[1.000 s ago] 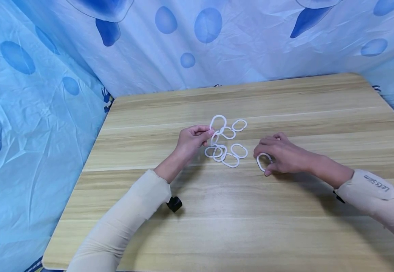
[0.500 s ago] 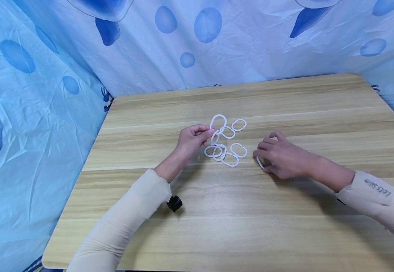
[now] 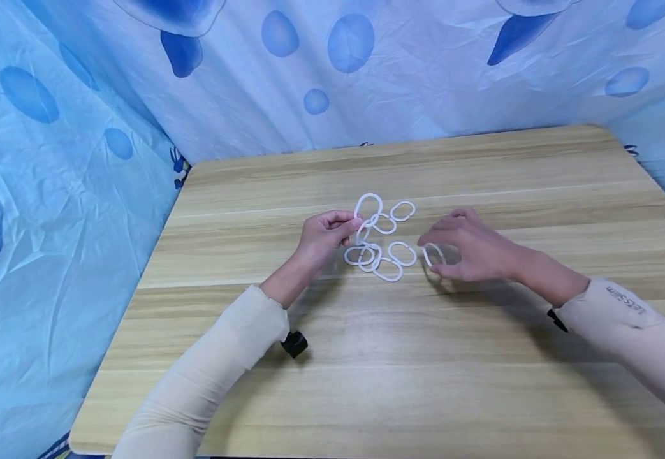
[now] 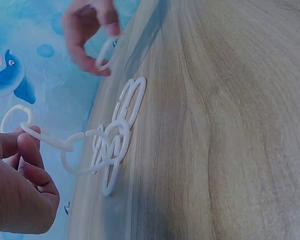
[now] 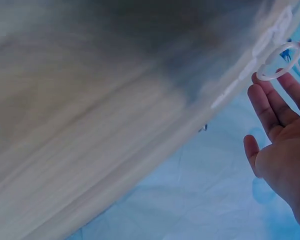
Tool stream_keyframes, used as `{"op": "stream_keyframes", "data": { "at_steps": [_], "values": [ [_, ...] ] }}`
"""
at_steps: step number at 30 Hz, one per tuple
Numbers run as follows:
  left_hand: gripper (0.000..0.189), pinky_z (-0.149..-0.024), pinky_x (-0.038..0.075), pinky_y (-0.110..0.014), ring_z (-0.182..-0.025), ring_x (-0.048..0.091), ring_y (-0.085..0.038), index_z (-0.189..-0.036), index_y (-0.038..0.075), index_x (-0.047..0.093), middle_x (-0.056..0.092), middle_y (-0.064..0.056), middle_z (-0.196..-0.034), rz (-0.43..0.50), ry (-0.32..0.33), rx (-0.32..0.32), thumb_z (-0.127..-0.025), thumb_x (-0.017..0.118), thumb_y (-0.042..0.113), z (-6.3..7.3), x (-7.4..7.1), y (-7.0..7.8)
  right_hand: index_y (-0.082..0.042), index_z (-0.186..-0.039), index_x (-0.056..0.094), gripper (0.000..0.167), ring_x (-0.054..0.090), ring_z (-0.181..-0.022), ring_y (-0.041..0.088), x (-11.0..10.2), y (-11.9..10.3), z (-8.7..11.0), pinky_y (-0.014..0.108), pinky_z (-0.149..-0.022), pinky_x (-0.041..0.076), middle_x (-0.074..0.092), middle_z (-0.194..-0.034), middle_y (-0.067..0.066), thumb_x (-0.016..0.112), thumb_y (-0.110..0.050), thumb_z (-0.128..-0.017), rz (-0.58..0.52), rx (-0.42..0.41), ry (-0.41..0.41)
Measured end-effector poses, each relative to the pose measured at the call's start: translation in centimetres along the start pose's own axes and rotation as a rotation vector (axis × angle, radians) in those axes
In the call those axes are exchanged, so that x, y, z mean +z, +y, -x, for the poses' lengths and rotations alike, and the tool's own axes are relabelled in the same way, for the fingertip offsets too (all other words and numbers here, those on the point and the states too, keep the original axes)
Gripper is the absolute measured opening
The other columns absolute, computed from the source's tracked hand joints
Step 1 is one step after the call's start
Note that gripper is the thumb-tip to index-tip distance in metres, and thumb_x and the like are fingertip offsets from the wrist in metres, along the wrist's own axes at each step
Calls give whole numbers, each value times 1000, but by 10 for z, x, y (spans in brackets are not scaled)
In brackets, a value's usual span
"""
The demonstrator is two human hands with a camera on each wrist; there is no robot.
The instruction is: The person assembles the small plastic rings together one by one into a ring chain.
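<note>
Between thumb and fingers, my left hand (image 3: 321, 239) pinches a white plastic oval link (image 3: 369, 195), part of a short chain. In the left wrist view, that chain (image 4: 47, 139) hangs from the fingers down to the links on the table. My right hand (image 3: 475, 248) holds a separate white oval link (image 3: 426, 255) by its edges, raised off the wood and tilted. The right wrist view shows this link (image 5: 273, 77) between thumb and fingertips, the other fingers spread. Loose or overlapping links, such as one link (image 3: 403, 243) near the right fingertips, lie between the hands.
The wood-grain table (image 3: 366, 382) spreads around both hands. A blue patterned curtain (image 3: 332, 83) hangs behind its far edge and on the left. A black wrist camera (image 3: 294, 344) juts out below the left sleeve.
My right hand has lifted its link from the table and brought it left and slightly away, closer to the other links. The left hand has stayed in place with its link.
</note>
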State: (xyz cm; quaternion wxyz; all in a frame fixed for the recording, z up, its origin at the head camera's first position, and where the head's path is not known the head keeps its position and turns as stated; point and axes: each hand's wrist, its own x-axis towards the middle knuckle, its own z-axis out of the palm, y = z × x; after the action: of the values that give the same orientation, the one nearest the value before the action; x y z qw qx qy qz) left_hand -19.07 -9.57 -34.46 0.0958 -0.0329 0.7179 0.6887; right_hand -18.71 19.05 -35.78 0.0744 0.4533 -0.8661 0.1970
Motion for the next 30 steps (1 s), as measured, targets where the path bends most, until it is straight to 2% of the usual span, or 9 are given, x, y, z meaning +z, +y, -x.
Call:
{"op": "stream_keyframes", "data": {
  "at_steps": [3, 9, 14, 17, 19, 24, 26, 30],
  "values": [
    [19, -63, 47, -23, -69, 57, -17, -103, 3, 70, 72, -9, -96, 2, 0, 1, -88, 71, 15, 0, 0, 0, -9, -110, 69, 38, 58, -103, 26, -4, 0, -9, 50, -90, 32, 69, -106, 4, 77, -22, -75, -84, 44, 29],
    [19, -64, 47, -25, -66, 56, -16, -102, 3, 70, 72, -5, -91, 2, 4, -2, -88, 72, 15, 0, 0, 0, -8, -115, 68, 39, 58, -92, 22, -5, 4, -20, 44, -82, 43, 68, -105, 3, 77, -13, -77, -313, 124, 96],
    [19, -61, 46, -22, -66, 57, -16, -102, 3, 70, 71, -3, -89, 10, 5, 3, -87, 72, 14, 1, 1, 0, -9, -116, 67, 38, 57, -95, 21, -4, 4, -26, 45, -89, 40, 67, -107, 4, 77, -12, -80, -476, 298, 130],
    [20, -60, 46, -20, -66, 57, -16, -103, 2, 70, 72, -3, -89, 4, 6, 3, -87, 72, 15, 1, 1, 0, -12, -116, 66, 35, 57, -97, 19, -5, 3, -31, 42, -94, 37, 67, -107, 6, 76, -13, -82, -552, 369, 158],
    [23, -60, 46, -20, -66, 57, -16, -105, 0, 69, 72, -3, -89, 4, 2, 3, -87, 72, 15, 1, 2, 0, -12, -115, 66, 32, 57, -97, 19, -6, 3, -34, 38, -94, 38, 67, -106, 7, 74, -14, -84, -603, 394, 183],
    [25, -61, 46, -22, -68, 56, -15, -107, -3, 68, 72, -3, -88, 13, -6, 6, -88, 71, 13, 2, 2, 0, -9, -118, 64, 32, 58, -100, 20, -6, -3, -40, 26, -86, 44, 66, -107, 6, 71, -20, -88, -744, 443, 236],
    [25, -61, 46, -22, -68, 56, -15, -108, -3, 67, 72, -3, -88, 15, -6, 9, -89, 70, 12, 2, 2, 0, -9, -119, 63, 34, 58, -101, 20, -6, -6, -42, 24, -84, 47, 66, -109, 6, 71, -22, -88, -798, 460, 251],
    [23, -60, 46, -20, -68, 56, -16, -106, -2, 68, 72, -3, -88, 14, -2, 15, -88, 71, 12, 2, 3, 0, -5, -120, 61, 35, 60, -103, 22, -4, -12, -50, 26, -87, 50, 65, -113, 13, 70, -17, -89, -941, 455, 293]
  ]
}}
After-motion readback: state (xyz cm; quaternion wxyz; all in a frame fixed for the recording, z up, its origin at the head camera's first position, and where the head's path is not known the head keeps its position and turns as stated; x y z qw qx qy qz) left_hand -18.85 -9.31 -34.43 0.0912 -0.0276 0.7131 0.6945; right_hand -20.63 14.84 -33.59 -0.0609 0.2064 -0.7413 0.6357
